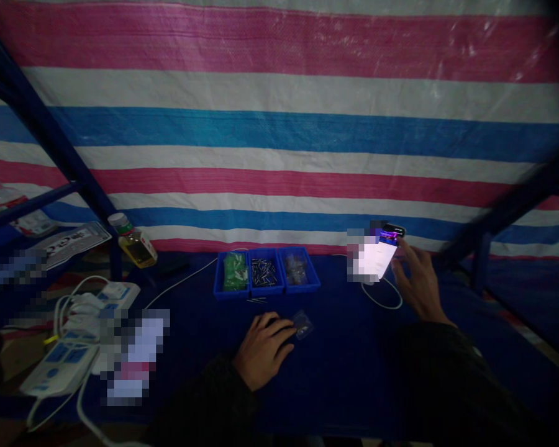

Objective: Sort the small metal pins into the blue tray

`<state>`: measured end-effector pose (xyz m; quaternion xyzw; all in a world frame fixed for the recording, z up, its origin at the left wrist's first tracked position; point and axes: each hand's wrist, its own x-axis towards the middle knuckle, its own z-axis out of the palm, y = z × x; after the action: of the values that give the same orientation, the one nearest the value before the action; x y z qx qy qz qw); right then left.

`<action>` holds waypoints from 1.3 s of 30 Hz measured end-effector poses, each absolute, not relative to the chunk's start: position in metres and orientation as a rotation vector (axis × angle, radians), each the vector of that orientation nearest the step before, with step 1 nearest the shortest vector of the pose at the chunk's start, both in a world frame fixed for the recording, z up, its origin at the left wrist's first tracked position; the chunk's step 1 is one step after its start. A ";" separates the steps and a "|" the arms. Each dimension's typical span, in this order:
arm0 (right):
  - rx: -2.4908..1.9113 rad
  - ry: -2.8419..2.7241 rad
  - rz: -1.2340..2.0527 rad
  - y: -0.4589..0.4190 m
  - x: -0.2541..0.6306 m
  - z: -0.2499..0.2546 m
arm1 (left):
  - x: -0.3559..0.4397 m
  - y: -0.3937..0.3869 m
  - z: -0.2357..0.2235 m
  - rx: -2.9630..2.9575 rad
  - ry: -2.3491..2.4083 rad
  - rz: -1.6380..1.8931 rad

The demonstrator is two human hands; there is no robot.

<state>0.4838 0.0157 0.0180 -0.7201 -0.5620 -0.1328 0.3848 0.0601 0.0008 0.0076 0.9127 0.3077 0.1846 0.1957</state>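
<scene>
Two hands are in my view, and I log the left first. The left hand (263, 351) lies curled on the dark blue table cover (354, 379), its fingers (277, 329) bent over a dark shape (286, 333) that I cannot identify. From here I cannot tell whether that grip is closed on it or only resting there. A small clear plastic packet (302, 324) lies just beside the fingertips.

The right hand (417, 282) is released, with its fingers spread and nothing grasped. Its fingertips reach the lower edge of a smartphone (392, 231) with a lit screen, which stands above a bright, pixelated white patch (375, 261). A white cable (382, 299) loops on the cover below them.

Between the hands, toward the back, three blue plastic bins (266, 290) stand side by side. The left bin holds green items (235, 271), the middle one dark metal pins (263, 271), and the right one clear bagged parts (295, 270). A few loose pins (257, 300) lie on the cover just in front.

Further left I record a white power strip (58, 369), a second pixelated patch (133, 357) and a bottle of yellow liquid (133, 243). A blue steel rack upright (51, 143) and a striped tarpaulin (279, 136) close off the scene.
</scene>
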 end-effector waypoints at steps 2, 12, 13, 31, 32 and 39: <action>-1.837 -1.448 -0.319 0.017 0.483 0.019 | 0.057 0.000 0.006 2.546 0.846 0.539; -1.866 -1.457 -0.345 0.020 0.485 0.017 | 0.068 0.001 0.011 2.560 0.962 0.568; -1.871 -1.453 -0.342 0.020 0.486 0.016 | 0.072 0.001 0.011 2.567 0.969 0.576; -1.893 -1.471 -0.318 0.027 0.493 0.018 | 0.083 0.004 0.000 2.640 0.876 0.610; -1.896 -1.472 -0.317 0.027 0.493 0.018 | 0.083 0.003 -0.001 2.651 0.880 0.603; -1.911 -1.467 -0.323 0.030 0.495 0.015 | 0.085 -0.003 -0.004 2.674 0.910 0.583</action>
<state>0.4954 0.0297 0.0154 -0.7370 -0.5658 -0.1247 0.3482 0.0845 -0.0034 -0.0044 0.9195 0.3128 0.2004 0.1284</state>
